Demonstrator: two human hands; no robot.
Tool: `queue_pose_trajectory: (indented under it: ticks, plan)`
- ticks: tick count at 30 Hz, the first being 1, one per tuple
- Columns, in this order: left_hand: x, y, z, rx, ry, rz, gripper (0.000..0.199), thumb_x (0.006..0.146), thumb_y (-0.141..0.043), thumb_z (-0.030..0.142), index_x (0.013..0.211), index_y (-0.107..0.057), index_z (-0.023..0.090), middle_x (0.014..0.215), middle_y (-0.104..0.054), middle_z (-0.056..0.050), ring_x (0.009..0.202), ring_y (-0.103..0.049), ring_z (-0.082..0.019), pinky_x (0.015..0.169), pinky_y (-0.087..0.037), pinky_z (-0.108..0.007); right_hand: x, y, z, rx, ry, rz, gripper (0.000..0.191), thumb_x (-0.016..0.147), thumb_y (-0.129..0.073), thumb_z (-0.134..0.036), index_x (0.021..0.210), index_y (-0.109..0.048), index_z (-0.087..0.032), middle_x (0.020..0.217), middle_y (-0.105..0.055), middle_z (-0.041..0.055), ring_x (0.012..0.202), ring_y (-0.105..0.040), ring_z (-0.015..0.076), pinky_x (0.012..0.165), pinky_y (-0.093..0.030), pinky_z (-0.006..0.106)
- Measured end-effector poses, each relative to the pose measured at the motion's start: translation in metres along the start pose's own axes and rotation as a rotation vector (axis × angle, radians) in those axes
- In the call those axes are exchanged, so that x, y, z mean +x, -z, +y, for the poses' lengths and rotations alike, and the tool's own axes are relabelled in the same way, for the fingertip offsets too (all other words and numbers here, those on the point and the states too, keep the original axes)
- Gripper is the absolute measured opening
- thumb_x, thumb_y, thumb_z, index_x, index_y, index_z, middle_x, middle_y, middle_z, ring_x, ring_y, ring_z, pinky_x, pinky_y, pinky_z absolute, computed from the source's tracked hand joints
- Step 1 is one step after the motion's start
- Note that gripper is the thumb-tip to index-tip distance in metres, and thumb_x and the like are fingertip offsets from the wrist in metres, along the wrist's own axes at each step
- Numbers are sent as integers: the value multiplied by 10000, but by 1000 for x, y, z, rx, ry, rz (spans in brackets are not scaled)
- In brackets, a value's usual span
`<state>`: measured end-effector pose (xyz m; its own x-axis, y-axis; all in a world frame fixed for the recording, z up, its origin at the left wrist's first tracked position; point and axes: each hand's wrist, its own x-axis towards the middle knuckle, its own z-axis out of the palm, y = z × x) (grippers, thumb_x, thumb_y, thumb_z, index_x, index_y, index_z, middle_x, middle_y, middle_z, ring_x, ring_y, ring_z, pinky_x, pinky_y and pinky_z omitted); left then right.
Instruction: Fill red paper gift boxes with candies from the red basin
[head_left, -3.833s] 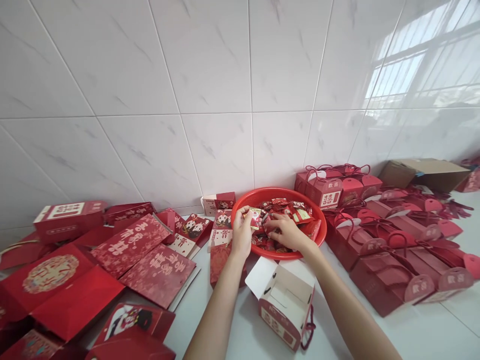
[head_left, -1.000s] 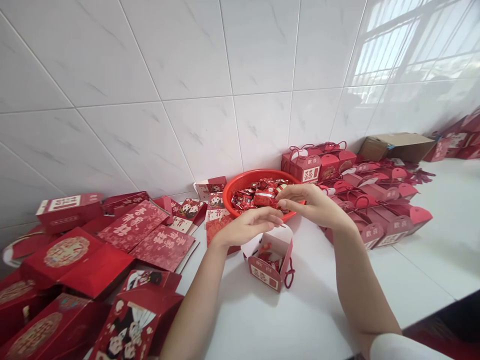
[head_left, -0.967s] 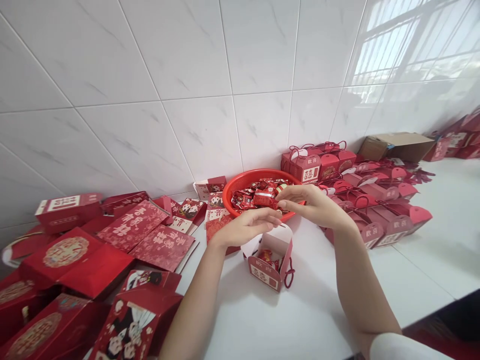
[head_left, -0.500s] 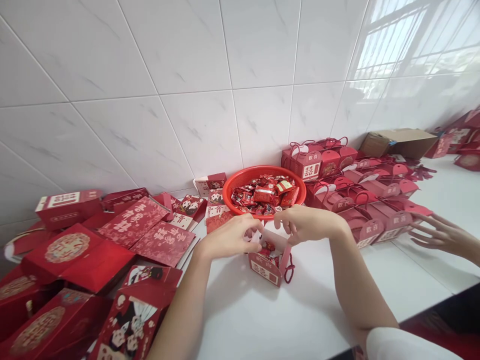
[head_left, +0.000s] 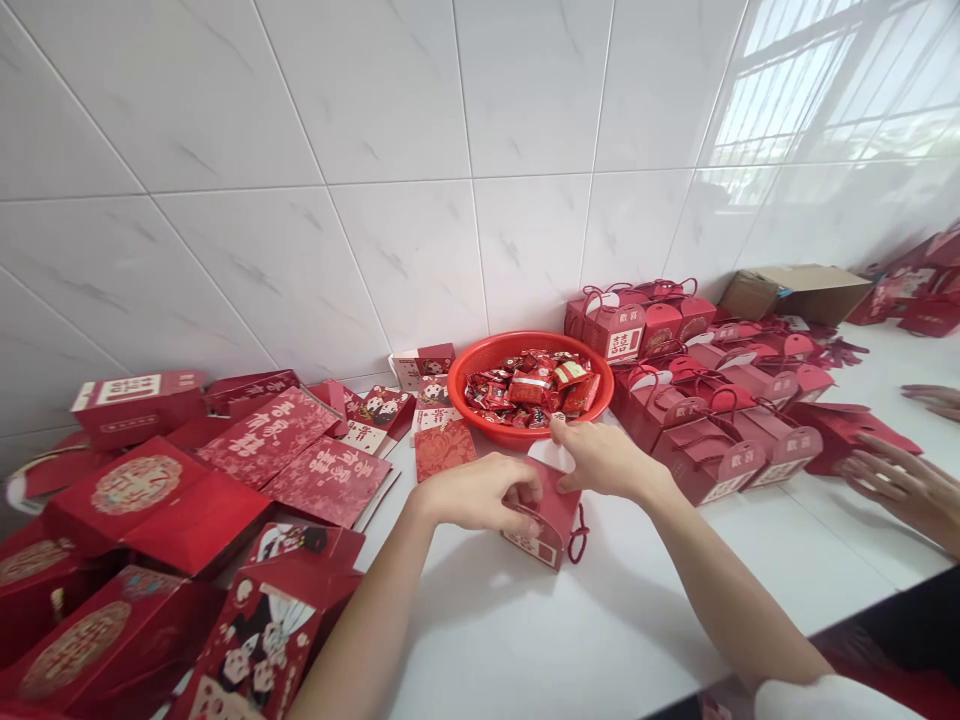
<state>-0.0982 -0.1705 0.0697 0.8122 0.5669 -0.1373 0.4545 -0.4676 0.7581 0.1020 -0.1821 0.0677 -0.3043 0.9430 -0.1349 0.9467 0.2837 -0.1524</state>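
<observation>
A small red gift box (head_left: 546, 520) stood on the white counter (head_left: 525, 640), just in front of the person, a little at 6 o'clock from the red basket (head_left: 480, 362). The left hand (head_left: 480, 492) lay over the left side of the box top, with the fingers curled down and pressing on the red flap. The right hand (head_left: 604, 460) was at the 1 o'clock side of the box, and its fingers were pinched on the white inner flap (head_left: 551, 455), which stood up between the two hands. So both hands were closed on the box, each on one flap. A dark red cord handle (head_left: 577, 533) hung at the right side of the box.

The basket was filled with wrapped candies (head_left: 536, 388) in red packets, and it stood against the tiled wall (head_left: 375, 150). At 3 o'clock from the basket many closed gift boxes (head_left: 712, 440) of the same kind lay in rows, and a brown cardboard carton (head_left: 802, 290) was behind them, at about 2 o'clock. At 9 o'clock from the box, flat red cartons (head_left: 300, 460) with gold and white print were spread in a heap up to the left edge.

At the right edge, at 3 o'clock, another person's hand (head_left: 900, 485) reached over the counter with spread fingers, near the rows of boxes.
</observation>
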Motion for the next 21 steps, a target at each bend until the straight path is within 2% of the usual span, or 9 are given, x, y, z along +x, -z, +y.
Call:
queue_pose_trajectory:
  ticks: [3, 7, 10, 12, 14, 18, 21]
  plan:
    - [3, -1, -2, 38, 8, 57, 96, 673, -741, 237, 730, -668, 212, 752, -648, -7, 671, -587, -188, 551, -374, -257, -7, -13, 2, 65, 31, 78, 484, 792, -719, -241, 1230, -528, -166, 1157, -661, 158, 988, -666, 315, 695, -448, 316]
    - [6, -4, -6, 106, 99, 208, 234, 584, -805, 282, 662, -593, 223, 690, -562, 17, 622, -513, -181, 529, -319, -263, -19, -29, 9, 251, 59, 173, 474, 807, -673, -202, 1251, -506, -202, 1220, -652, 122, 1052, -650, 307, 786, -480, 347]
    - [5, -6, -9, 139, 165, 259, 334, 525, -847, 326, 650, -553, 231, 705, -547, 14, 640, -501, -194, 531, -310, -267, -26, -44, 13, 452, 149, 302, 548, 812, -643, -166, 1326, -466, -237, 1294, -634, 100, 1167, -610, 291, 921, -486, 396]
    - [3, -6, -11, 155, 215, 262, 373, 509, -858, 361, 667, -545, 234, 718, -541, 14, 663, -512, -206, 537, -310, -266, -30, -55, 12, 591, 242, 364, 558, 842, -627, -195, 1366, -445, -251, 1304, -634, 99, 1193, -603, 273, 967, -486, 409]
    - [2, -7, -13, 160, 253, 262, 408, 504, -866, 398, 746, -578, 239, 770, -563, 6, 718, -549, -228, 557, -325, -263, -34, -65, 9, 723, 331, 374, 478, 900, -599, -266, 1359, -463, -256, 1223, -678, 93, 1122, -647, 247, 938, -514, 391]
    - [3, -7, -15, 72, 210, 273, 619, 511, -879, 378, 1064, -630, 252, 1046, -641, -62, 953, -620, -306, 665, -410, -282, -35, -80, 3, 870, 368, 394, 299, 967, -545, -328, 1257, -552, -253, 1071, -734, 76, 977, -701, 216, 859, -546, 360]
    - [10, -4, -14, 53, 142, 145, 514, 570, -853, 344, 1032, -649, 248, 1075, -651, -68, 1008, -620, -314, 721, -429, -296, -33, -85, 4, 951, 351, 440, 226, 969, -561, -326, 1179, -601, -253, 1065, -738, 67, 966, -706, 202, 843, -551, 342]
